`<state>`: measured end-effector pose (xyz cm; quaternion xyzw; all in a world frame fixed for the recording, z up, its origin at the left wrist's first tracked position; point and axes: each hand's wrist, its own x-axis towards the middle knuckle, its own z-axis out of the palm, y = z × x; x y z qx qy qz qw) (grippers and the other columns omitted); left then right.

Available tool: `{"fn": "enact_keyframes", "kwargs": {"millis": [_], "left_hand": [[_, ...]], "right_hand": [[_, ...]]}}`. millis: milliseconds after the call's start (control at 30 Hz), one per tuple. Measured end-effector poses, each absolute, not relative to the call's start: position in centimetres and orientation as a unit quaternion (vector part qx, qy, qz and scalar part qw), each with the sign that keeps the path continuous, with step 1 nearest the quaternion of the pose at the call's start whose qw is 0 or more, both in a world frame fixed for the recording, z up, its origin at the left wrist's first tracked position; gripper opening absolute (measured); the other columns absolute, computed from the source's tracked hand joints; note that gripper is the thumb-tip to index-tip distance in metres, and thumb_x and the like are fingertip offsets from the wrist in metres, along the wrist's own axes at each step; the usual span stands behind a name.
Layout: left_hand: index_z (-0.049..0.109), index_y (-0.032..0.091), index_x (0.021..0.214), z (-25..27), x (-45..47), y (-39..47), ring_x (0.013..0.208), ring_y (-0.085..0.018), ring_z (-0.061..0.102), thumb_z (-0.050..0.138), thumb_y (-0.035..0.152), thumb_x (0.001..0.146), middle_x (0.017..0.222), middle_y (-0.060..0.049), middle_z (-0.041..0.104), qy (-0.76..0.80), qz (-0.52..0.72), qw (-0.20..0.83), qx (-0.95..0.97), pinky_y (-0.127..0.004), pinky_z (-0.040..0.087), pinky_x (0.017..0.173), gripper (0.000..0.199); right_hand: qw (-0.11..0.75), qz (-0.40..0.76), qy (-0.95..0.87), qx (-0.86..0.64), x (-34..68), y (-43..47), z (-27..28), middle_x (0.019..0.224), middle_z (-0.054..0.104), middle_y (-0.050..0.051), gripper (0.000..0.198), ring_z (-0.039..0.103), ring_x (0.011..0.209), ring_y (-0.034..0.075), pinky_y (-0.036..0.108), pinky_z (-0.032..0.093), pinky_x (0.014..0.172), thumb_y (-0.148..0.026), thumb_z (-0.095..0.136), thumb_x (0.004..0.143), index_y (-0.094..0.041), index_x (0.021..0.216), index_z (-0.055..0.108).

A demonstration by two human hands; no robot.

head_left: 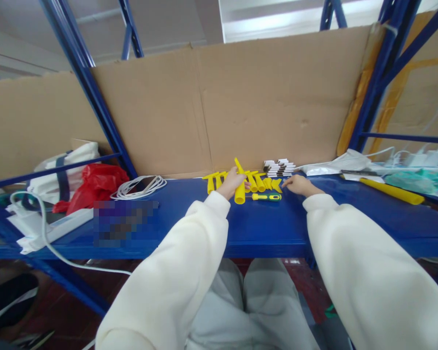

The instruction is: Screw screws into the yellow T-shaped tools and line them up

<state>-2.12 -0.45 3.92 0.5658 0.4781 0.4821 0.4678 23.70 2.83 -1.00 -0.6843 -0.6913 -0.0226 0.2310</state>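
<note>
My left hand is closed around a yellow plastic handle, its wide hollow-looking end toward me and a narrow part pointing up and away. Behind it, several similar T-shaped yellow handles lie in a row on the blue table. My right hand is low over the table, fingers bent together, their tips beside the small yellow pieces. Whether those fingertips grip anything is too small to see. A screwdriver with a yellow and green grip lies between my hands.
Small white-and-black pieces are stacked by the cardboard wall. At left are a coiled white cable, a red bag and a power strip. A long yellow-handled tool and green plastic lie right. Blue posts frame the table.
</note>
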Motion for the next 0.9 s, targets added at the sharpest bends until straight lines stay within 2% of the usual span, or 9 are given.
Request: {"fn": "enact_keyframes", "kwargs": {"millis": [167, 267, 333, 400, 500, 600, 733, 900], "left_hand": [[0.043, 0.021, 0.148, 2.6, -4.5, -1.3, 0.067, -0.011, 0.072, 0.052, 0.002, 0.087, 0.140, -0.016, 0.060, 0.485, 0.520, 0.421, 0.563, -0.019, 0.056, 0.050, 0.064], [0.037, 0.023, 0.153, 2.2, -4.5, -1.5, 0.063, -0.008, 0.070, 0.051, 0.003, 0.088, 0.145, -0.016, 0.056, 0.486, 0.529, 0.408, 0.564, -0.019, 0.055, 0.049, 0.069], [0.035, 0.022, 0.156, 2.1, -4.4, -1.7, 0.060, -0.007, 0.068, 0.050, 0.002, 0.088, 0.147, -0.017, 0.055, 0.490, 0.524, 0.406, 0.566, -0.019, 0.055, 0.048, 0.072], [0.035, 0.022, 0.157, 2.0, -4.2, -1.7, 0.060, -0.008, 0.068, 0.051, 0.002, 0.087, 0.147, -0.018, 0.056, 0.489, 0.517, 0.410, 0.571, -0.020, 0.055, 0.047, 0.074], [0.036, 0.021, 0.157, 1.9, -4.1, -1.7, 0.061, -0.009, 0.069, 0.054, 0.005, 0.087, 0.144, -0.018, 0.059, 0.487, 0.516, 0.408, 0.575, -0.020, 0.055, 0.047, 0.074], [0.036, 0.023, 0.158, 1.7, -4.2, -1.6, 0.063, -0.009, 0.070, 0.055, 0.006, 0.088, 0.149, -0.018, 0.055, 0.496, 0.515, 0.401, 0.573, -0.019, 0.055, 0.047, 0.074], [0.035, 0.026, 0.158, 1.7, -4.3, -1.7, 0.067, -0.010, 0.072, 0.056, 0.005, 0.087, 0.151, -0.017, 0.054, 0.502, 0.507, 0.403, 0.573, -0.018, 0.055, 0.049, 0.077], [0.033, 0.024, 0.159, 1.9, -4.2, -2.0, 0.071, -0.011, 0.073, 0.052, 0.001, 0.085, 0.154, -0.017, 0.051, 0.509, 0.502, 0.410, 0.567, -0.017, 0.054, 0.048, 0.079]], "right_hand": [[0.159, -0.014, -0.680, -0.716, 23.9, 2.9, -1.1, 0.121, 0.078, 0.008, 0.040, 0.069, 0.117, 0.034, 0.050, 0.054, 0.102, -0.016, 0.060, 0.076, -0.030, 0.104, 0.086], [0.174, -0.056, -0.681, -0.709, 23.8, 2.9, -1.3, 0.134, 0.072, 0.012, 0.051, 0.062, 0.128, 0.039, 0.057, 0.051, 0.104, -0.015, 0.060, 0.076, -0.028, 0.122, 0.080], [0.213, -0.078, -0.682, -0.695, 23.8, 3.0, -1.2, 0.137, 0.070, 0.015, 0.055, 0.060, 0.129, 0.039, 0.057, 0.051, 0.104, -0.016, 0.059, 0.078, -0.025, 0.129, 0.076], [0.255, -0.080, -0.691, -0.672, 23.6, 3.2, -0.9, 0.131, 0.073, 0.015, 0.049, 0.064, 0.124, 0.036, 0.052, 0.052, 0.102, -0.018, 0.059, 0.080, -0.021, 0.126, 0.077], [0.296, -0.047, -0.723, -0.623, 23.0, 3.0, 0.0, 0.110, 0.079, 0.013, 0.032, 0.071, 0.106, 0.031, 0.042, 0.056, 0.095, -0.028, 0.060, 0.085, -0.018, 0.106, 0.082], [0.282, 0.003, -0.780, -0.560, 21.7, 1.9, 0.8, 0.095, 0.080, 0.010, 0.028, 0.073, 0.092, 0.027, 0.036, 0.057, 0.087, -0.040, 0.065, 0.086, -0.019, 0.090, 0.082], [0.178, 0.066, -0.843, -0.504, 20.0, 0.2, 1.1, 0.097, 0.079, 0.007, 0.027, 0.073, 0.095, 0.027, 0.035, 0.057, 0.088, -0.047, 0.075, 0.079, -0.022, 0.087, 0.082], [0.148, -0.023, -0.832, -0.534, 18.9, -0.4, 0.8, 0.106, 0.078, 0.007, 0.021, 0.070, 0.108, 0.030, 0.040, 0.054, 0.098, -0.032, 0.081, 0.074, -0.025, 0.094, 0.082]]}}
